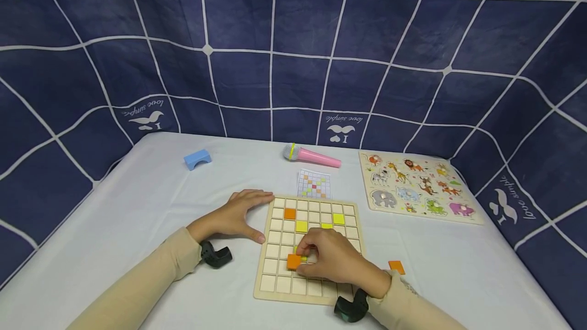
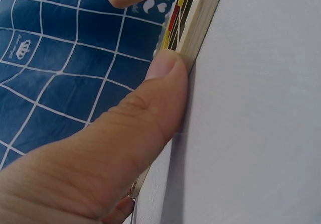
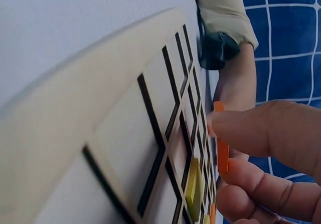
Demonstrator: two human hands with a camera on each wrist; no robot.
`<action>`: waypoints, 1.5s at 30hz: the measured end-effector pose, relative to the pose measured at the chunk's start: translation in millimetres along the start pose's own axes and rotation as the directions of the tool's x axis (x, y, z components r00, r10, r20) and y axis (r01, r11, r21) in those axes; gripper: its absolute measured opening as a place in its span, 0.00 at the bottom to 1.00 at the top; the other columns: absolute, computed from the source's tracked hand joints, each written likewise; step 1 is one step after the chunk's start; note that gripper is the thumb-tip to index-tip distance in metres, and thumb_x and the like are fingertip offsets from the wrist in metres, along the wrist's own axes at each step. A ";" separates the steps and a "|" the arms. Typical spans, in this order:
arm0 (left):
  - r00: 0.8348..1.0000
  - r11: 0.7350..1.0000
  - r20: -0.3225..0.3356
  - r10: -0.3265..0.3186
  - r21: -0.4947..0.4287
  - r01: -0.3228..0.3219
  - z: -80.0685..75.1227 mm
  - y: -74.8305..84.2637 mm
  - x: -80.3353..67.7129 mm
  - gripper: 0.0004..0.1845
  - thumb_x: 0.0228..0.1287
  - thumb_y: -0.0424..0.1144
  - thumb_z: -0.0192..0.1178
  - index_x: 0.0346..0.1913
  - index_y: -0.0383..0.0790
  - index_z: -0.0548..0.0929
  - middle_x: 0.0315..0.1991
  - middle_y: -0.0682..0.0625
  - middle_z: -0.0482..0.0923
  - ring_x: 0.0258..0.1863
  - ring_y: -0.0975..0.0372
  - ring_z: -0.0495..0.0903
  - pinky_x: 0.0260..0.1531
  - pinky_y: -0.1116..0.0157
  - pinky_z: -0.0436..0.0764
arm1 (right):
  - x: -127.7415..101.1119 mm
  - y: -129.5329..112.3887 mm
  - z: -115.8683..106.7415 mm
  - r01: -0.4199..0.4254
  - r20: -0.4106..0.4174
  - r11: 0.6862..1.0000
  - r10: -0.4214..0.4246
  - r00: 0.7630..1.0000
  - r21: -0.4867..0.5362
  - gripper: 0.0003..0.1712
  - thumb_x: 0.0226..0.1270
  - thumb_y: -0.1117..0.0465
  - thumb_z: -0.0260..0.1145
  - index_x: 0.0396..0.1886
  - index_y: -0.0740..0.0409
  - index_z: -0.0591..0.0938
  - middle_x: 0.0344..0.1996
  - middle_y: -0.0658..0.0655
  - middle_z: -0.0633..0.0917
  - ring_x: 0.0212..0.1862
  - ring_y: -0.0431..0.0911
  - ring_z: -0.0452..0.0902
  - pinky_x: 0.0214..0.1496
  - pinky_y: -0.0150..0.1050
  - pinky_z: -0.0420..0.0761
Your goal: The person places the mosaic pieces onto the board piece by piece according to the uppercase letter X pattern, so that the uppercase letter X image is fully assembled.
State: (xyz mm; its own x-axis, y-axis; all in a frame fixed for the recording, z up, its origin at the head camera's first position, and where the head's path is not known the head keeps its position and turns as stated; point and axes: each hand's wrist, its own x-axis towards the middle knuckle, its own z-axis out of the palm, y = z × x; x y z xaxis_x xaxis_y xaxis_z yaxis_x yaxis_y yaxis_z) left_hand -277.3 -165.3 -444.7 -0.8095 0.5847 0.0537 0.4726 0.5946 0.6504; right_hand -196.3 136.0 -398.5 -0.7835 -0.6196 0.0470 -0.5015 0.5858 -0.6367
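Note:
A wooden grid board (image 1: 293,298) of pale square cells lies flat on the table. My right hand (image 1: 334,258) pinches an orange square tile (image 1: 293,262) between thumb and fingers, above the board's lower left cells. In the right wrist view the orange tile (image 3: 222,136) stands edge-on, apart from the board surface. My left hand (image 1: 238,213) rests at the board's left side, its thumb (image 2: 163,78) against the edge and its fingers by the top left corner. Another orange tile (image 1: 290,214) and several yellow tiles (image 1: 338,219) sit in cells; my right hand hides part of the grid.
A printed grid card (image 1: 314,183) lies just behind the board, with a pink toy microphone (image 1: 318,158) farther back. At the back left is a blue arch block (image 1: 197,159). An animal puzzle board (image 1: 412,185) is at the right; a loose orange tile (image 1: 396,267) lies by my right wrist.

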 end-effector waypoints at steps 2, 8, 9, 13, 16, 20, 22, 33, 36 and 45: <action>1.000 1.000 -0.001 0.001 0.002 -0.001 0.2 -0.1 0.0 0.59 0.47 0.55 0.88 0.81 0.38 0.71 0.81 0.41 0.68 0.81 0.41 0.60 0.74 0.36 0.56 | 1.7 -2.5 2.0 0.001 0.006 1.000 -0.001 1.000 -0.008 0.13 0.52 0.62 0.87 0.33 0.50 0.89 0.30 0.40 0.82 0.33 0.34 0.75 0.38 0.33 0.77; 1.000 1.000 -0.001 0.003 0.007 -0.003 -0.1 0.9 0.3 0.59 0.47 0.54 0.88 0.81 0.38 0.71 0.81 0.41 0.68 0.81 0.41 0.60 0.75 0.35 0.56 | 5.0 -8.0 6.5 0.016 0.017 0.999 -0.015 1.000 -0.051 0.13 0.53 0.62 0.87 0.32 0.50 0.89 0.29 0.40 0.81 0.32 0.33 0.73 0.37 0.32 0.76; 1.000 1.000 0.000 0.003 0.006 -0.003 -0.2 1.2 0.3 0.59 0.47 0.54 0.88 0.81 0.38 0.71 0.81 0.41 0.68 0.81 0.41 0.60 0.75 0.35 0.56 | 5.5 -8.6 7.2 0.019 0.016 0.998 -0.018 1.000 -0.061 0.13 0.53 0.62 0.87 0.32 0.50 0.89 0.29 0.40 0.81 0.32 0.33 0.73 0.37 0.32 0.76; 1.000 1.000 0.001 0.003 0.010 -0.003 -0.5 2.1 0.3 0.59 0.47 0.54 0.88 0.81 0.38 0.71 0.81 0.41 0.68 0.80 0.41 0.60 0.74 0.36 0.56 | 6.6 -10.8 9.8 0.033 0.018 0.995 -0.032 0.999 -0.098 0.12 0.52 0.61 0.86 0.31 0.50 0.89 0.28 0.39 0.80 0.32 0.31 0.72 0.36 0.31 0.75; 1.000 1.000 0.001 0.007 0.015 -0.007 -0.8 2.6 0.3 0.58 0.47 0.54 0.88 0.80 0.37 0.72 0.81 0.41 0.68 0.80 0.41 0.61 0.74 0.36 0.56 | 7.0 -12.1 11.1 0.032 0.025 0.992 -0.029 0.999 -0.119 0.12 0.53 0.60 0.87 0.31 0.50 0.88 0.28 0.39 0.80 0.32 0.30 0.72 0.36 0.31 0.75; 1.000 1.000 0.000 0.012 0.017 -0.012 -1.2 2.6 0.2 0.58 0.47 0.54 0.88 0.80 0.37 0.72 0.81 0.41 0.68 0.80 0.41 0.61 0.74 0.36 0.57 | 7.8 -13.5 12.0 0.028 0.036 0.990 -0.023 0.999 -0.136 0.12 0.53 0.60 0.87 0.31 0.50 0.88 0.28 0.39 0.80 0.31 0.30 0.71 0.35 0.31 0.75; 1.000 1.000 -0.001 0.014 0.018 -0.014 -1.3 2.4 0.1 0.58 0.47 0.54 0.88 0.80 0.37 0.71 0.81 0.41 0.68 0.80 0.41 0.61 0.74 0.36 0.57 | 8.2 -14.4 12.0 0.024 0.040 0.990 -0.018 0.999 -0.139 0.12 0.53 0.60 0.87 0.31 0.50 0.89 0.28 0.39 0.80 0.31 0.30 0.72 0.34 0.31 0.75; 1.000 1.000 -0.003 0.017 0.018 -0.017 -2.0 3.2 0.1 0.58 0.47 0.54 0.87 0.80 0.37 0.71 0.81 0.40 0.68 0.80 0.40 0.61 0.74 0.36 0.57 | 8.2 -16.5 8.5 0.024 0.055 0.991 -0.017 0.998 -0.135 0.12 0.52 0.60 0.89 0.33 0.52 0.92 0.28 0.40 0.82 0.32 0.30 0.73 0.34 0.30 0.75; 1.000 1.000 0.001 0.015 0.016 -0.015 -2.5 3.6 0.2 0.59 0.47 0.54 0.87 0.81 0.37 0.71 0.81 0.40 0.68 0.80 0.41 0.61 0.74 0.37 0.57 | 7.1 -13.9 4.2 0.015 0.061 0.995 -0.009 0.998 -0.100 0.11 0.53 0.61 0.88 0.35 0.53 0.93 0.29 0.40 0.82 0.32 0.31 0.74 0.35 0.31 0.76; 1.000 1.000 0.005 0.006 0.011 -0.006 -2.0 2.4 0.5 0.59 0.47 0.55 0.87 0.81 0.37 0.71 0.81 0.41 0.67 0.80 0.41 0.60 0.74 0.37 0.56 | -2.5 8.7 -15.5 0.059 0.102 0.990 -0.072 0.992 0.124 0.11 0.60 0.67 0.83 0.41 0.55 0.92 0.31 0.44 0.82 0.26 0.31 0.69 0.33 0.29 0.72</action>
State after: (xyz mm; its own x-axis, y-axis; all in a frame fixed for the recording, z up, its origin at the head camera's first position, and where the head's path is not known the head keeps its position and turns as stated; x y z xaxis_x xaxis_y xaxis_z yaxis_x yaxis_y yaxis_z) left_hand -277.3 -164.7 -441.7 -0.8051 0.5907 0.0541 0.4814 0.5973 0.6415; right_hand -204.4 150.8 -392.2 -0.7040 -0.7101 0.0144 -0.4976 0.4787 -0.7234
